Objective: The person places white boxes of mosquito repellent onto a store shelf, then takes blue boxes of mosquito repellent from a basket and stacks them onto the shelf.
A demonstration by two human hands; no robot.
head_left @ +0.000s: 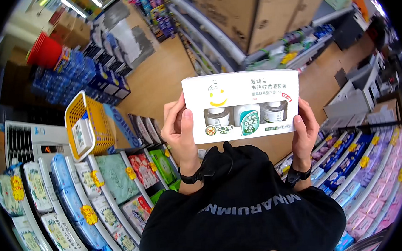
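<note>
A white box (241, 107) with a yellow smile mark, a green label and small bottles showing through its windows is held up at the centre, its printed front facing the camera. My left hand (180, 131) grips the box's left end, thumb on the front and fingers behind it. At the right end, my right hand (305, 130) is closed on the same box, its thumb near the lower corner. The fingers behind the box are partly hidden. Both wrists carry black bands.
A yellow basket (89, 125) holding a white package stands at left, near blue bottle packs (69, 73) and a red bucket (44, 50). Shelves of tissue packs (77, 204) curve at lower left, pink packs (375, 190) at lower right. Large cartons (258, 16) stand ahead.
</note>
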